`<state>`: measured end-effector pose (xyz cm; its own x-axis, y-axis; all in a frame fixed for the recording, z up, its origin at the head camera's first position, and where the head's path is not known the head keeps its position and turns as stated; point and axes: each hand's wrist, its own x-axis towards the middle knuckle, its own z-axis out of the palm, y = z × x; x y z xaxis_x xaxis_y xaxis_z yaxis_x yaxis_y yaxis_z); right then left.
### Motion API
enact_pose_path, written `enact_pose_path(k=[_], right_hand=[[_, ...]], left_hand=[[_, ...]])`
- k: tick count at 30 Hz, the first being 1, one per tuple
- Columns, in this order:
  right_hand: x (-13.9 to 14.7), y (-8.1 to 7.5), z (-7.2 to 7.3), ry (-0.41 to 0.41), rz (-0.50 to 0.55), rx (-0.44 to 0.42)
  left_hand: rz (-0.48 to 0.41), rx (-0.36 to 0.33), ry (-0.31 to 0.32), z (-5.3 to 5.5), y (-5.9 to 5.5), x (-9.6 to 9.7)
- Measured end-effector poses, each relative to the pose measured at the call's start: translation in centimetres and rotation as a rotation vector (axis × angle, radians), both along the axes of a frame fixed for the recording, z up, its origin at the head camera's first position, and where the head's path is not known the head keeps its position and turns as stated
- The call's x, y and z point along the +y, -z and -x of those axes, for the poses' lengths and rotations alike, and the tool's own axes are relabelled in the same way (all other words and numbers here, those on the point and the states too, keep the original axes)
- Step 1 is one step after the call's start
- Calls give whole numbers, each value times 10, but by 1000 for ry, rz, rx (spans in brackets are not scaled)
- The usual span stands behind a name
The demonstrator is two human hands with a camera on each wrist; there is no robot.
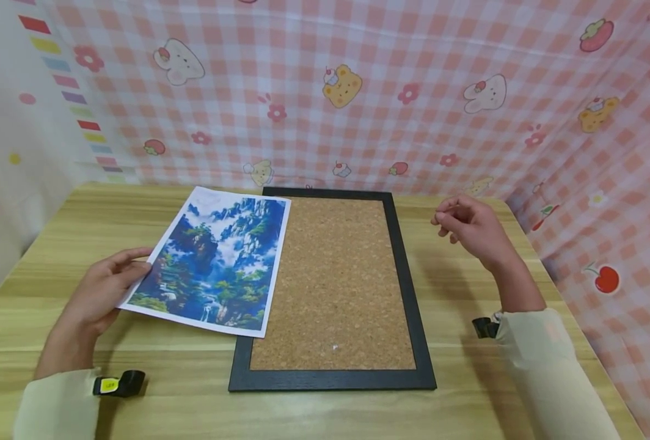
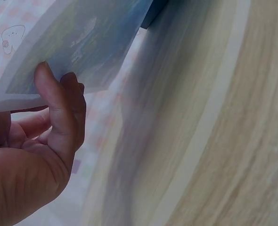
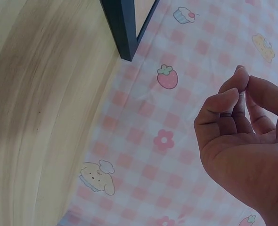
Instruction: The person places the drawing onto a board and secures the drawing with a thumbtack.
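Observation:
My left hand (image 1: 105,287) pinches the left edge of a printed landscape picture (image 1: 220,263), a sheet with blue mountains, trees and a white border. The left wrist view shows the back of the picture (image 2: 82,52), with the fingers behind it. Its right part overlaps the left side of a cork board (image 1: 336,287) with a black frame (image 1: 333,380), hiding most of that side. To the right of the board, my right hand (image 1: 470,229) hovers above the table. Its fingers (image 3: 209,110) are loosely bent, and nothing shows between them.
The board lies on a wood-grain table (image 1: 193,391). A small white speck (image 1: 335,347) is on the lower cork. Behind the table hangs a pink checked cloth (image 1: 303,134), which also runs along the right side. Each wrist wears a black camera (image 1: 132,383).

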<state>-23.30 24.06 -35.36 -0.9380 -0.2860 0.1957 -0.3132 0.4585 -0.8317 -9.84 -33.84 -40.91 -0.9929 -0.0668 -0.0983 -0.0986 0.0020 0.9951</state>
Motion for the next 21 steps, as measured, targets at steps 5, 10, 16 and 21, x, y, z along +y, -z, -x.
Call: enact_pose_path(k=[5,10,16,21], right_hand=[[-3,-1,0,-14,-3,7],[-4,-4,0,-19,-14,23],[-5,-6,0,-21,-26,14],[-3,-9,0,-25,-21,29]], left_hand=[[3,0,4,2,0,2],[122,-14,2,4,2,6],[261,-9,0,6,1,15],[329,-1,3,7,0,20]])
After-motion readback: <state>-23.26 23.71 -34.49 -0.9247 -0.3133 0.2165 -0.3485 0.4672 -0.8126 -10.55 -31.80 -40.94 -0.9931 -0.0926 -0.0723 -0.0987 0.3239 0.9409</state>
